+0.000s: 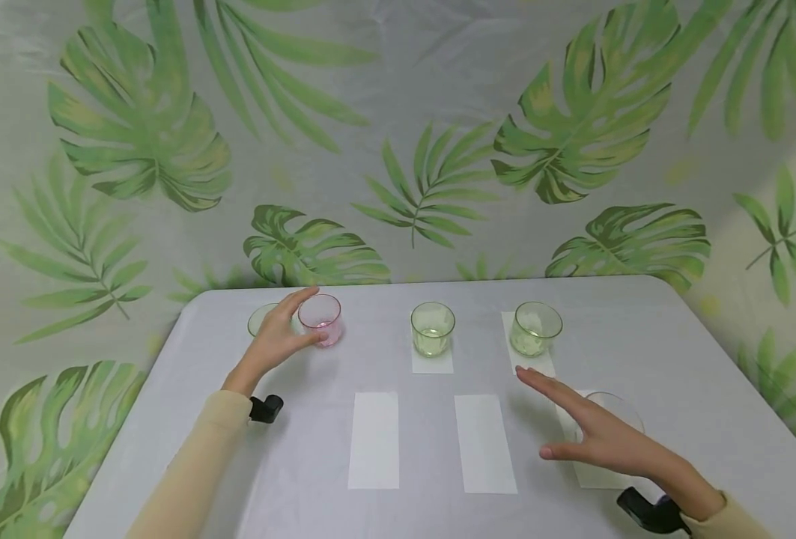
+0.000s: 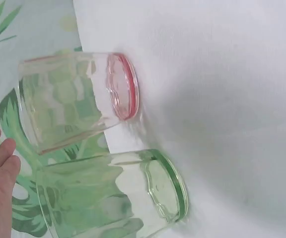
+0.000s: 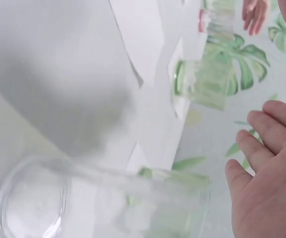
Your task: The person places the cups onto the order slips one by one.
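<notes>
My left hand (image 1: 278,335) is spread beside a pink-tinted glass (image 1: 321,322) at the back left, thumb and fingers extended about its near side. In the left wrist view its fingers (image 2: 1,161) look apart from the pink glass (image 2: 73,99) and a green glass (image 2: 108,198), which stand upright side by side. Partly behind that hand in the head view is the green glass (image 1: 257,320). My right hand (image 1: 603,442) hovers with straight fingers over the right side, holding nothing. It partly covers a clear glass (image 1: 618,408) in the head view.
Two more green glasses, one central (image 1: 433,329) and one farther right (image 1: 536,329), stand on white paper strips. Two paper strips (image 1: 374,440) (image 1: 486,443) lie nearer the front. Behind the white-covered table (image 1: 317,449) hangs a leaf-patterned cloth (image 1: 431,90).
</notes>
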{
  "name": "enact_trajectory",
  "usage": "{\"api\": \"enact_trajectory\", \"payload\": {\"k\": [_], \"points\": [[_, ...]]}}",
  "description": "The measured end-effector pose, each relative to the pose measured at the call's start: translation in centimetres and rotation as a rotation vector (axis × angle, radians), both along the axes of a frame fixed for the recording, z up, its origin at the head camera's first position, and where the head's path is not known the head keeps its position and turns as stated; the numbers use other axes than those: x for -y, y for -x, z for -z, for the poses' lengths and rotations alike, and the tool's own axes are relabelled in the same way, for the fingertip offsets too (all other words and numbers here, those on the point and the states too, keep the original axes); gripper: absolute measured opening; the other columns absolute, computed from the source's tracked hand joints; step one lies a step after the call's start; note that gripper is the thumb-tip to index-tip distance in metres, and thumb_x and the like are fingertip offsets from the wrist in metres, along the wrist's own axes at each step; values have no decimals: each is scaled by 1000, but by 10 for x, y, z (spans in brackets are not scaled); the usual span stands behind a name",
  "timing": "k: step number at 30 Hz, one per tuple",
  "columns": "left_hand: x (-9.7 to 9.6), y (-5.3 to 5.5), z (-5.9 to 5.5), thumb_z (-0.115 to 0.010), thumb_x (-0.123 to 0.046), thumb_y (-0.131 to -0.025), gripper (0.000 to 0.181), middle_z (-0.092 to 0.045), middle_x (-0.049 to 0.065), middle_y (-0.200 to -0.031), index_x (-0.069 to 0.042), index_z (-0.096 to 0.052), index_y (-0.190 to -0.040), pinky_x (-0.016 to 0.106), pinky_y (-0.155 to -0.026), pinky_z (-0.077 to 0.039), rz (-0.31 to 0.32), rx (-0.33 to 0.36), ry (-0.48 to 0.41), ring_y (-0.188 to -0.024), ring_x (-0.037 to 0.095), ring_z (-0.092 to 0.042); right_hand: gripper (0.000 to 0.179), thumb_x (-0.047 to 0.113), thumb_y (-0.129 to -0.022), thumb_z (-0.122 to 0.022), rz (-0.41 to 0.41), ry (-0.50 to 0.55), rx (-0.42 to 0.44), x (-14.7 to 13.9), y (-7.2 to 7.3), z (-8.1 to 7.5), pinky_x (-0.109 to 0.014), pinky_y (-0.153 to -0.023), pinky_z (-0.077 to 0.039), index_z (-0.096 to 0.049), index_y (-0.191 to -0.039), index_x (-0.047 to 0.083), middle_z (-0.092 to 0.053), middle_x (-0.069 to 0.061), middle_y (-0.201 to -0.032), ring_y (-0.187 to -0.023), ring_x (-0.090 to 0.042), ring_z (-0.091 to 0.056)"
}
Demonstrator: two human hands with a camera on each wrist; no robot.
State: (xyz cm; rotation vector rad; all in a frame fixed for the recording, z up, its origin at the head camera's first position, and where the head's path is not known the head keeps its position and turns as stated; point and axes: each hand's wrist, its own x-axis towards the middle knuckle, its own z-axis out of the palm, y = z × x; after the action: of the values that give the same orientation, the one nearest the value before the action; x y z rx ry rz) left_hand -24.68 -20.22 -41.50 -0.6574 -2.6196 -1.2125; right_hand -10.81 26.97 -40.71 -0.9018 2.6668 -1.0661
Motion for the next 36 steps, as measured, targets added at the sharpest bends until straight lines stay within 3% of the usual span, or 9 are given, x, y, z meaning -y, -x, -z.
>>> {"api": "enact_trajectory", "payload": {"k": [5, 13, 17, 22, 31, 36], "points": [[6, 11, 1, -82, -14, -76, 78, -41, 22, -143, 0, -41, -142, 57, -107, -27, -10, 52, 70, -133, 39, -34, 85, 29, -84, -74, -11, -4, 19, 14, -1, 9, -29, -104, -34, -24, -153, 21, -26, -3, -155, -138, -1, -20], [7, 26, 4, -81, -17, -78, 80, -39, 24, -144, 2, -38, -143, 59, -107, -26, -4, 93, 188, -133, 41, -32, 87, 31, -83, -75, -24, 43, 51, 24, -6, 29, -12, -105, -20, -26, -153, 17, -24, -5, -156, -141, -6, -17], [6, 30, 5, -80, -15, -78, 80, -39, 25, -143, 6, -38, -142, 59, -107, -25, 6, 100, 216, -133, 42, -32, 88, 32, -82, -76, -34, 52, 41, 25, -7, 40, -6, -103, -14, -27, -152, 12, -25, -12, -155, -141, -7, -15], [5, 32, 4, -80, -15, -78, 79, -39, 24, -144, 5, -38, -142, 56, -108, -26, 28, 134, 239, -134, 41, -32, 88, 34, -82, -75, -45, 52, 33, 26, -6, 51, -4, -102, -7, -26, -151, 6, -25, -25, -151, -142, -7, -12], [4, 31, 4, -80, -11, -78, 76, -43, 26, -139, 7, -40, -140, 55, -106, -30, 30, 135, 247, -130, 41, -37, 92, 38, -81, -75, -27, 22, 28, 24, -6, 62, -2, -101, -3, -26, -149, 0, -25, -27, -150, -143, -13, -9], [4, 29, 7, -81, -14, -76, 75, -49, 27, -133, 8, -43, -137, 55, -101, -38, 10, 105, 228, -121, 41, -47, 93, 41, -81, -74, -30, -2, 2, 23, -6, 67, -3, -102, -1, -27, -148, -3, -26, -27, -150, -143, -26, -13]]}}
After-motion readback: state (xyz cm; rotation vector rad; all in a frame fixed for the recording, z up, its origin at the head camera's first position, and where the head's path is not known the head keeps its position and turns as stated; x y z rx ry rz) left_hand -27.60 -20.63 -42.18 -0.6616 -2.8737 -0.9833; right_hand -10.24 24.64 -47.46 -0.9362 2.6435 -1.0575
